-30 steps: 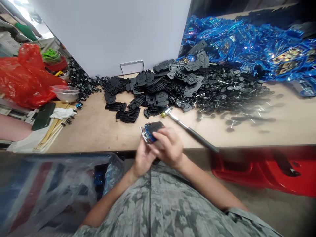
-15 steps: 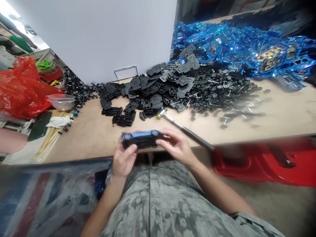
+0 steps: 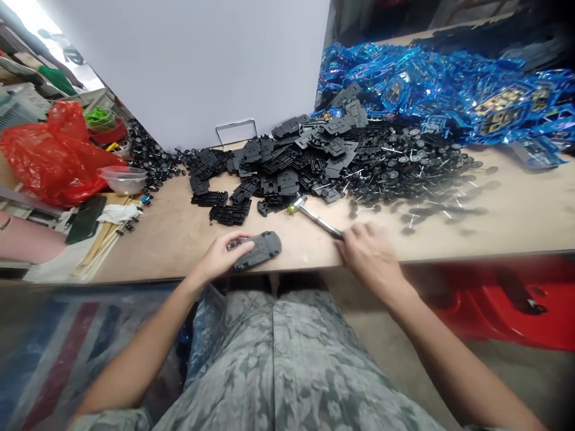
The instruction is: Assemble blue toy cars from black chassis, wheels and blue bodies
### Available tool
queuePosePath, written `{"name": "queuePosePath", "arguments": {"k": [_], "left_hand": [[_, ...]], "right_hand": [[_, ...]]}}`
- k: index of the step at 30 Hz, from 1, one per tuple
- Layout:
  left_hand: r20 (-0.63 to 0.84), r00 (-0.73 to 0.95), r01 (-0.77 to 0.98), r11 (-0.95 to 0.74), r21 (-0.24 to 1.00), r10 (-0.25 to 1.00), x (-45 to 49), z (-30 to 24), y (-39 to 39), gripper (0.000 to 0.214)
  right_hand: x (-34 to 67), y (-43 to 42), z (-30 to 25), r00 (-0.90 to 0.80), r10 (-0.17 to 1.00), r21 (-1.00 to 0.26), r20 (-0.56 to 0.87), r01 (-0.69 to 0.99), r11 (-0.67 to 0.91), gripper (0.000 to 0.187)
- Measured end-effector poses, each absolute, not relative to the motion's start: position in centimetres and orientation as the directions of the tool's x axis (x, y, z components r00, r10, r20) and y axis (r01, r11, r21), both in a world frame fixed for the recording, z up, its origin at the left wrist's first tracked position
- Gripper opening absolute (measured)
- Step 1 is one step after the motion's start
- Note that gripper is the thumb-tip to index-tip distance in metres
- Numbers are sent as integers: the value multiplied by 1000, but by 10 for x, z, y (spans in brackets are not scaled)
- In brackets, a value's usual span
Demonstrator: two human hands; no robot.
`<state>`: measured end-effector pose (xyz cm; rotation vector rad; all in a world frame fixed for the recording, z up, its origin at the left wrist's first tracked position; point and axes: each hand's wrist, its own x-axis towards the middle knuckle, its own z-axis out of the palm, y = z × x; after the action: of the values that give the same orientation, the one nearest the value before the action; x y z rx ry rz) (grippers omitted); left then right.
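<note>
Near the table's front edge lies a toy car (image 3: 260,248), its dark underside facing up. My left hand (image 3: 222,254) grips its left end, thumb across the underside. My right hand (image 3: 371,254), slightly blurred, is closed over the handle of a small hammer (image 3: 318,219). The hammer lies on the table, its head with a yellowish face pointing to the back left, close to a heap of black car base plates (image 3: 269,170). To the right of those is a pile of wheels on metal axles (image 3: 399,164).
Shiny blue car bodies (image 3: 426,84) are heaped at the back right. A red plastic bag (image 3: 54,155), a clear tub (image 3: 123,179) and a dark green flat object (image 3: 90,218) stand at the left. A pale panel (image 3: 202,66) rises behind; a red stool (image 3: 516,305) is below right.
The toy car has gone from being held in both hands, side-on, to lying underside up on the table under my left hand. My right hand left it and moved right onto the hammer handle.
</note>
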<state>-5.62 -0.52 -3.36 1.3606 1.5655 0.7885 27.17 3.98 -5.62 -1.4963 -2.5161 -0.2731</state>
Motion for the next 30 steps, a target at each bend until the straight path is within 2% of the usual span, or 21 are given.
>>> {"name": "queuePosePath", "arguments": {"k": [2,3,4,6,8,9,11,13,17,21,30], "left_hand": [[-215,8,461,187,867,977,-64,-40,5,46],[-207,23,482,171,859,978,-66,-42,8,46],[-195,38,496,151,855,980,-68,-44,11,45],[-177,59,507,123,853,982,-70,-45,13,44],[-164,64,509,109,854,984,-70,-46,13,44],[-157,65,511,102,853,985,-70,-46,13,44],[-147,61,519,94,850,987,-70,-47,13,45],[-150,55,527,98,844,987,-71,-49,13,46],[-140,38,538,98,837,989,-72,-54,13,46],[-124,40,549,82,832,991,-72,-56,13,45],[-106,8,542,84,836,994,-73,-59,12,44]], "right_hand": [[285,35,-60,-451,868,117,205,892,436,32],[290,30,-60,-434,879,91,198,901,424,33],[294,25,-60,-422,885,23,199,904,426,33],[299,12,-57,-434,876,-219,210,853,475,32],[297,-2,-55,-470,849,-475,240,706,525,30],[294,-9,-55,-485,832,-563,268,622,544,31],[285,-20,-58,-501,798,-644,336,496,582,37],[276,-27,-64,-515,768,-666,381,423,615,45],[267,-32,-73,-504,800,-726,325,410,552,51],[262,-31,-71,-497,782,-705,376,394,589,54],[262,-31,-67,-511,766,-691,391,388,610,57]]}}
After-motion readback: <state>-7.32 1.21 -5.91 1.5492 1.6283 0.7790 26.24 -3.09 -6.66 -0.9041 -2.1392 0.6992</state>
